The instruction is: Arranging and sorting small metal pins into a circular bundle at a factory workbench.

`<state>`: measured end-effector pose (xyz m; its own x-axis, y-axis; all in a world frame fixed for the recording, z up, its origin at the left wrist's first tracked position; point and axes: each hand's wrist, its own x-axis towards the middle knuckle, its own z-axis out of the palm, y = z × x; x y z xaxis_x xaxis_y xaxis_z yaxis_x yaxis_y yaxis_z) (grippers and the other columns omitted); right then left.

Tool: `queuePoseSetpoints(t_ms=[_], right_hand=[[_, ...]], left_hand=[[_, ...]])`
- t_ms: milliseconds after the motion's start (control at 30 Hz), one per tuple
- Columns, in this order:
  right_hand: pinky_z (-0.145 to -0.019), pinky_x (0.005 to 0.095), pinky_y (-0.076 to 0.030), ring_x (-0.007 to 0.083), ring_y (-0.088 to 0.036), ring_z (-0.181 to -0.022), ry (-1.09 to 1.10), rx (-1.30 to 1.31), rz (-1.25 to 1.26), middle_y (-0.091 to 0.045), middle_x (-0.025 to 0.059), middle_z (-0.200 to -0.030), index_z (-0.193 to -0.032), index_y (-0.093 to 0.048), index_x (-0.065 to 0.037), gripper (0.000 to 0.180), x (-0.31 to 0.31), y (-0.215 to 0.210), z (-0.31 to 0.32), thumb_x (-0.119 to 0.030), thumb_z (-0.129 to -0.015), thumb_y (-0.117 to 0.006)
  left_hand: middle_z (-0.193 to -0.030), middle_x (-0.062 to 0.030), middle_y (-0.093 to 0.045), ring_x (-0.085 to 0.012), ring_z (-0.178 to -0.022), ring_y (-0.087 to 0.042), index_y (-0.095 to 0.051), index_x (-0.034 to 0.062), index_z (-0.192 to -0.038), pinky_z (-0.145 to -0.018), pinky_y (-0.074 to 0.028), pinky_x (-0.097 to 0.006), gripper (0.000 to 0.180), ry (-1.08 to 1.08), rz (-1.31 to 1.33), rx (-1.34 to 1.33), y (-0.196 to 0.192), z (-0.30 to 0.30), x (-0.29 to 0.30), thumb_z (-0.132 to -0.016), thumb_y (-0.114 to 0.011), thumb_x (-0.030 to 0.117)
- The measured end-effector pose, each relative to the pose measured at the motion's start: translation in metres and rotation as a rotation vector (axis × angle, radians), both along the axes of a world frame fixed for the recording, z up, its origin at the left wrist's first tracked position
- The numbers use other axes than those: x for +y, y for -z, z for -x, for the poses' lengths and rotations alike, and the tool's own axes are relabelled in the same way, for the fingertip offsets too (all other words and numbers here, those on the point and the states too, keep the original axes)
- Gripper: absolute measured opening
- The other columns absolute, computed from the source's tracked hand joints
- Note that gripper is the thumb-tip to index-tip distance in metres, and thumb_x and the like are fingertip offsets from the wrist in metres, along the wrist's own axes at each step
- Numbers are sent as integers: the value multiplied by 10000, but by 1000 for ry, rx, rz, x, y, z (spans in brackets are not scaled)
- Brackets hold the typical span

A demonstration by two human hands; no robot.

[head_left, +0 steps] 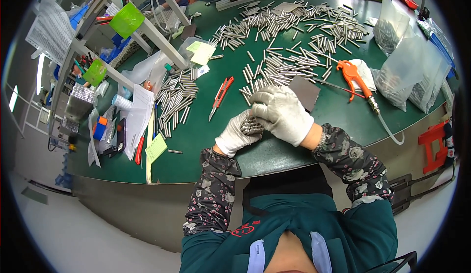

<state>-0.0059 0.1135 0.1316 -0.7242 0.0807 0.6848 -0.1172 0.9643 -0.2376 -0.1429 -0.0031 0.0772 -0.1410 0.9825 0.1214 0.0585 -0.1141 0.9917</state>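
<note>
A small bundle of short metal rods is lying between the two gloved hands, just above the near edge of the green table. The left hand is cupping the bundle from below, with its fingers curled under the rods. The right hand is pressing on the bundle from above, closed over it, so both hands are clamped together on the same rods.

The rods are looking stiff, smooth and shiny, so I think they are slippery, and even more through the white cotton gloves. One rod is surely light, but a full handful is probably having some weight. They are not fragile. Because they are round, they are likely to roll and slide out at the ends of the bundle. In my judgement the best hold is around the middle of the bundle, across the rods, with the palm under them, as the left hand is doing.

Beyond the hands, many more loose rods are spreading over the table, and another group of rods is lying to the left. A dark grey square pad is resting just beside the right hand. An orange cutter knife is lying near the left, and an orange air blow gun with its hose is on the right, beside clear plastic bags.
</note>
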Motion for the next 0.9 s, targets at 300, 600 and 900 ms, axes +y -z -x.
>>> queuePoseSetpoints(t_ms=[300, 600, 900], right_hand=[[-753, 355, -414, 232, -547, -913, -20, -47, -140, -591, 35, -935, -748, -615, -111, 109, -4, -2, 14, -158, -656, -581], [-774, 330, -400, 194, -511, -998, 28, -215, -310, -579, 28, -980, -807, -606, -73, 172, -10, -8, 13, -173, -717, -498], [-825, 371, -382, 237, -522, -985, 44, -173, -124, -567, 63, -1015, -869, -585, -50, 201, -1, -12, 4, -176, -723, -528]], left_hand=[[-941, 5, -572, -106, -904, -552, -520, 74, -1007, -811, -449, -248, 445, 19, 6, -3, 6, 4, -2, -631, -628, -138], [-1051, -19, -560, -134, -1010, -532, -485, 70, -1100, -864, -441, -268, 531, 48, 43, -67, 10, 6, -3, -636, -627, -147], [-1025, -13, -559, -121, -975, -537, -459, 61, -1158, -849, -445, -255, 608, 44, 56, -71, 8, 9, 0, -615, -669, -118]])
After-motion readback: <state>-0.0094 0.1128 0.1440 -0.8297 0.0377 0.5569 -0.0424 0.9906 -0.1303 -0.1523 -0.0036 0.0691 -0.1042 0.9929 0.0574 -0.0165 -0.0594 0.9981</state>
